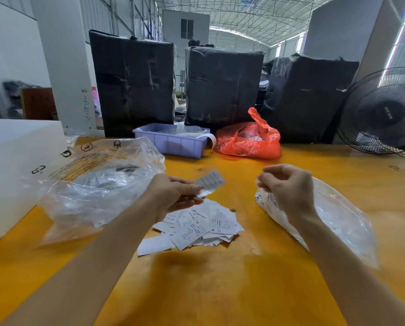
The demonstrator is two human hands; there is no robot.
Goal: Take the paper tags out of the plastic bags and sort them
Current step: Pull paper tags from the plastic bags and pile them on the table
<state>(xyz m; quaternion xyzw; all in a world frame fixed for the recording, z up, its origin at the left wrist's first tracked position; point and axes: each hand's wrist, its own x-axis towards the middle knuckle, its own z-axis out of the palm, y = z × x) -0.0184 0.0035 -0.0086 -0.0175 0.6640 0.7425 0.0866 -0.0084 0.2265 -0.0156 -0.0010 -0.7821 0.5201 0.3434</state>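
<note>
At the far left of the yellow-orange wooden table [220, 290] a white foam block [13, 165] stands, and against it slumps a large crumpled clear plastic bag with printed markings [98, 182], small bagged tags showing inside. Just right of it the left hand [175, 196] is raised over the table, its fingers [192, 189] and thumb closed together on the near end of a small grey-white paper tag in a clear sleeve [211, 182]. The tag's long axis runs up and to the right, its free end pointing away from the fingers towards the back of the table. Below it a loose heap of white printed paper tags [196, 227] lies flat on the table, between the two forearms. Further right the right hand [288, 187] is curled, fingers bent tightly inward at something thin and clear; what it is I cannot tell. Beneath that wrist lies another flat clear plastic bag [338, 220].
</note>
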